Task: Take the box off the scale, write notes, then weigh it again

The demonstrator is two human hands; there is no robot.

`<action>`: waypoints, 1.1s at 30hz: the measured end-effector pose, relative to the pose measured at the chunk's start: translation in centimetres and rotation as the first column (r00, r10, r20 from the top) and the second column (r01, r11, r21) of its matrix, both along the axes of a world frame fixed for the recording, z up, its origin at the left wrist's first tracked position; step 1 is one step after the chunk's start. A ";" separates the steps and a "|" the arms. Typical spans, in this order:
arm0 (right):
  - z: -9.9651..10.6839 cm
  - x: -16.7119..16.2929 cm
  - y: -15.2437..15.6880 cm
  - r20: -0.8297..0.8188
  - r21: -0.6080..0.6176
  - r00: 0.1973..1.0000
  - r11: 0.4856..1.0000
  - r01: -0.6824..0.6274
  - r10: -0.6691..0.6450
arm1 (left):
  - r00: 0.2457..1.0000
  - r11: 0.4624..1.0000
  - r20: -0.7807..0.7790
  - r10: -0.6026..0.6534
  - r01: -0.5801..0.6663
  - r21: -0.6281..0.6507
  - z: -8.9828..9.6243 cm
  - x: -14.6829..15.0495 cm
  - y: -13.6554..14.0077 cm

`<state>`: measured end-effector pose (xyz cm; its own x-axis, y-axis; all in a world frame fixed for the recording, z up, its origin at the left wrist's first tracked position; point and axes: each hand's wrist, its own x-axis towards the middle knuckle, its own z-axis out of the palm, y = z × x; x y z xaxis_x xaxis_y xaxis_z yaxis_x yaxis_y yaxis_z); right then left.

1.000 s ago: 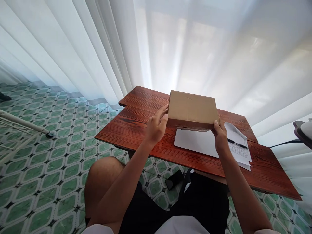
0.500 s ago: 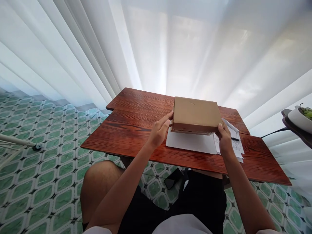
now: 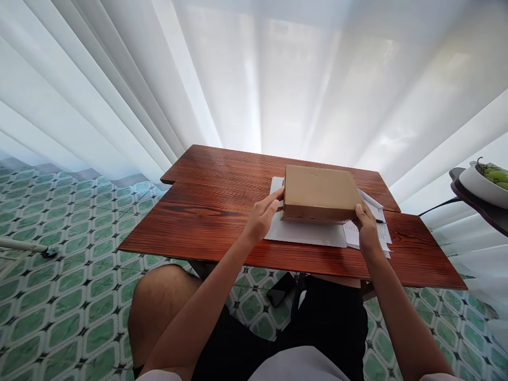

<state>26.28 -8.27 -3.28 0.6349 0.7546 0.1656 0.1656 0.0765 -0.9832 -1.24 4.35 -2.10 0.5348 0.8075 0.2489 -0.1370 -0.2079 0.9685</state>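
Observation:
A closed brown cardboard box [image 3: 320, 185] is held between my two hands, over a flat white board or laptop-like panel [image 3: 305, 233] on the table. My left hand [image 3: 260, 217] grips the box's left side, its fingertips at the edge and partly hidden beneath. My right hand [image 3: 366, 226] holds the front right corner, thumb on the front face and fingers behind. Handwritten paper sheets [image 3: 380, 230] lie by my right hand, partly covered by it, with a dark pen [image 3: 380, 221] on them.
The reddish wooden table [image 3: 190, 222] has a stepped outline. A black phone [image 3: 281, 289] is below the table edge, near my legs. White curtains [image 3: 297, 95] hang behind. At the right, a white bowl of green fruit [image 3: 482, 185] sits on a dark stand.
The box has lowered slightly toward the white panel, exposing the panel's upper left corner. Both hands keep hold of it. The view has shifted a little to the right.

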 end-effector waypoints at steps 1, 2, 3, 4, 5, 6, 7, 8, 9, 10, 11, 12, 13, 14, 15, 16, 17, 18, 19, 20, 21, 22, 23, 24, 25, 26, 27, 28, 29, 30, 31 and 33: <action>-0.1 0.0 0.0 0.000 -0.004 1.000 1.000 0.001 -0.001 | 1.000 1.000 0.002 0.004 -0.004 -0.005 0.0 0.0 0.0; -0.2 0.0 0.0 0.002 -0.008 1.000 1.000 0.002 -0.002 | 1.000 1.000 0.004 0.008 -0.008 -0.009 0.0 0.0 0.1; -0.2 0.0 0.0 0.004 -0.011 1.000 1.000 0.003 -0.003 | 1.000 1.000 0.007 0.014 -0.013 -0.013 -0.1 0.0 0.1; -0.3 -0.1 0.0 0.007 -0.014 1.000 1.000 0.004 -0.004 | 1.000 1.000 0.009 0.018 -0.018 -0.016 -0.1 0.0 0.1; -0.4 -0.1 0.0 0.011 -0.019 1.000 1.000 0.004 -0.003 | 1.000 1.000 0.011 0.023 -0.023 -0.018 0.0 0.0 0.1; -0.4 -0.2 -0.1 0.017 -0.023 1.000 1.000 0.002 -0.002 | 1.000 0.999 0.011 0.028 -0.028 -0.020 0.0 0.0 0.1; -0.5 -0.2 -0.1 0.025 -0.028 1.000 1.000 0.002 -0.001 | 0.999 0.999 0.010 0.032 -0.031 -0.023 0.0 0.1 0.0; -0.5 -0.2 -0.1 0.034 -0.032 0.999 0.999 0.002 0.000 | 0.999 0.999 0.009 0.033 -0.033 -0.026 0.0 0.1 0.0; -0.5 -0.2 -0.1 0.047 -0.035 0.999 0.999 0.001 0.001 | 0.999 0.999 0.010 0.032 -0.031 -0.029 0.1 0.1 0.0; -0.6 -0.2 -0.1 0.060 -0.037 0.998 0.999 0.000 0.002 | 0.999 0.999 0.012 0.030 -0.030 -0.031 0.1 0.1 -0.1; -0.6 -0.1 -0.1 0.073 -0.037 0.997 0.999 -0.001 0.003 | 0.999 0.999 0.014 0.029 -0.029 -0.032 0.1 0.1 -0.1; -0.5 -0.1 -0.1 0.083 -0.036 0.997 0.999 -0.001 0.004 | 0.999 0.999 0.015 0.030 -0.029 -0.030 0.1 0.1 -0.1; -0.5 -0.1 -0.1 0.090 -0.036 0.996 0.999 -0.002 0.006 | 0.999 0.999 0.017 0.032 -0.031 -0.029 0.1 0.1 -0.1; -0.5 -0.1 -0.1 0.094 -0.035 0.996 0.999 -0.005 0.008 | 0.999 0.999 0.017 0.035 -0.035 -0.028 0.0 0.1 -0.1; -0.4 -0.1 -0.1 0.095 -0.033 0.995 0.999 -0.009 0.012 | 0.999 0.999 0.018 0.037 -0.037 -0.027 0.0 0.1 -0.1; -0.3 -0.1 -0.1 0.095 -0.031 0.995 0.999 -0.013 0.016 | 0.999 0.999 0.019 0.037 -0.037 -0.026 -0.1 0.1 -0.1; -0.3 -0.2 -0.1 0.095 -0.027 0.995 0.999 -0.017 0.020 | 0.999 0.999 0.020 0.035 -0.034 -0.026 -0.1 0.1 -0.1; -0.2 -0.2 0.0 0.096 -0.024 0.995 0.999 -0.021 0.023 | 0.999 0.999 0.021 0.032 -0.031 -0.026 -0.1 0.1 -0.1; -0.1 -0.2 0.0 0.098 -0.022 0.995 0.999 -0.023 0.026 | 0.999 0.999 0.022 0.031 -0.030 -0.025 -0.2 0.1 -0.1; -0.1 -0.3 0.0 0.099 -0.021 0.995 0.999 -0.024 0.026 | 0.999 0.999 0.021 0.033 -0.032 -0.022 -0.2 0.1 0.0; 0.0 -0.3 0.0 0.100 -0.022 0.995 0.999 -0.024 0.026 | 0.999 0.999 0.018 0.035 -0.035 -0.018 -0.2 0.1 0.0; 0.0 -0.3 -0.1 0.096 -0.025 0.995 0.999 -0.022 0.024 | 0.999 0.999 0.015 0.036 -0.036 -0.013 -0.2 0.1 0.0; 0.0 -0.4 -0.1 0.092 -0.030 0.996 0.999 -0.019 0.022 | 0.999 0.999 0.011 0.035 -0.035 -0.009 -0.2 0.0 0.0; 0.0 -0.4 -0.1 0.089 -0.037 0.996 0.999 -0.015 0.018 | 0.999 0.999 0.008 0.033 -0.033 -0.007 -0.2 0.0 0.0; 0.1 -0.4 -0.1 0.090 -0.043 0.996 0.999 -0.010 0.013 | 1.000 0.999 0.006 0.031 -0.031 -0.008 -0.1 0.0 0.0; 0.1 -0.4 -0.2 0.094 -0.048 0.996 0.999 -0.005 0.010 | 1.000 0.999 0.003 0.030 -0.030 -0.009 -0.1 0.0 0.0; 0.0 -0.4 -0.2 0.100 -0.052 0.995 0.999 -0.001 0.007 | 0.999 0.999 0.002 0.032 -0.032 -0.010 -0.1 0.0 -0.1; 0.0 -0.4 -0.2 0.106 -0.055 0.994 0.998 0.003 0.003 | 0.999 0.999 0.002 0.035 -0.035 -0.012 -0.1 0.1 -0.1; 0.0 -0.4 -0.2 0.112 -0.060 0.994 0.998 0.009 -0.002 | 0.999 0.999 0.003 0.036 -0.035 -0.016 -0.1 0.1 -0.1; 0.0 -0.3 -0.2 0.118 -0.068 0.993 0.998 0.017 -0.009 | 0.999 0.999 0.004 0.035 -0.035 -0.021 0.0 0.1 -0.1; 0.0 -0.3 -0.2 0.125 -0.079 0.992 0.997 0.027 -0.017 | 1.000 0.999 0.004 0.031 -0.031 -0.026 0.0 0.1 0.0; 0.1 -0.2 -0.1 0.148 -0.103 0.989 0.994 0.040 -0.025 | 1.000 0.999 -0.004 0.029 -0.029 -0.042 0.0 0.1 0.1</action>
